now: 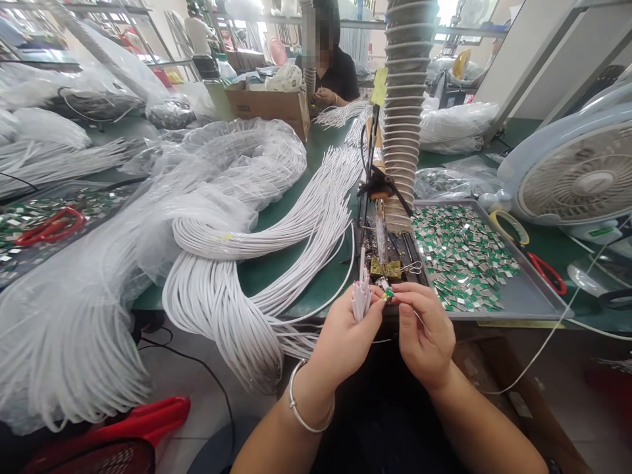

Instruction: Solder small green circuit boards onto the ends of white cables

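My left hand [348,332] is closed round a small bunch of white cables [362,299], their stripped ends pointing up. With thumb and fingertips, both hands meet at a small green circuit board [388,291] with a metal connector. My right hand [424,329] pinches this board from the right, and a thin white wire runs by its fingers. Just beyond the fingertips stands a soldering iron [380,224], tip down over a yellowish block [386,268]. Which wire meets the board is too small to tell.
A grey tray [538,296] of small green boards lies right, with red-handled scissors [547,273], a tape roll [509,227] and a fan [582,164]. White cable bundles [222,289] spread left, hanging over the table edge. A ribbed hose [405,112] rises ahead. Another person [340,72] sits opposite.
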{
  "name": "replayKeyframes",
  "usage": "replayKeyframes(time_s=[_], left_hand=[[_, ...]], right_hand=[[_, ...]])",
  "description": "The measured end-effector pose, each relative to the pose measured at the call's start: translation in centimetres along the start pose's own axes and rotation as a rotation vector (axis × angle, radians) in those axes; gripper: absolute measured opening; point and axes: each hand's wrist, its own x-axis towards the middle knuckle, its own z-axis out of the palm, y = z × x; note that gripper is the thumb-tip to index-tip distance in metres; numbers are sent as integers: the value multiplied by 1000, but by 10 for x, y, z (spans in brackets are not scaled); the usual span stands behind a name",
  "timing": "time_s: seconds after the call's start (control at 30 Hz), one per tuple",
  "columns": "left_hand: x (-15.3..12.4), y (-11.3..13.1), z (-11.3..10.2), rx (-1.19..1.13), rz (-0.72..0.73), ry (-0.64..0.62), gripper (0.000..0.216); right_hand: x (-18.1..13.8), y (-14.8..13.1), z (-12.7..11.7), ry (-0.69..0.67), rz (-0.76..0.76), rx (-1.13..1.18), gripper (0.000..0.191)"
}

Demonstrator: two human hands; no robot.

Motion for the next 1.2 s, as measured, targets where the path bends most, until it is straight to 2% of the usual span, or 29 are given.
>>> replayKeyframes(time_s=[0.1,0.17,0.3,0.47,0.53,0.63,0.7,0.87,1.1,1.2], left_hand=[[-7,-7,0,47,-2,-92,21],[-12,-11,0,65,-35,-95,27],[-19,-16,-1,22,-89,67,28],[-22,-24,-4,-47,13,289,31],[-22,-28,-5,-98,-16,263,29],[-22,-34,-7,-177,-106,108,25],[-21,-37,-9,-238,-122,62,22],[-17,-44,-9,-470,-149,20,21],[-11,-41,-4,-508,-124,22,22],[-12,-44,-4,-494,-98,22,21]], right_hand=[[-4,-1,-4,-41,-15,4,20],[-7,-2,-8,-68,-20,3,20],[-10,-5,-18,-111,8,-45,17],[-18,-8,-31,-152,82,-125,13],[-20,-6,-36,-153,145,-117,14],[-16,1,-47,-152,250,-147,16],[-6,7,-56,-148,291,-222,17],[23,29,-75,-225,270,-450,16],[43,53,-69,-534,402,-644,16],[44,53,-66,-572,398,-665,18]])
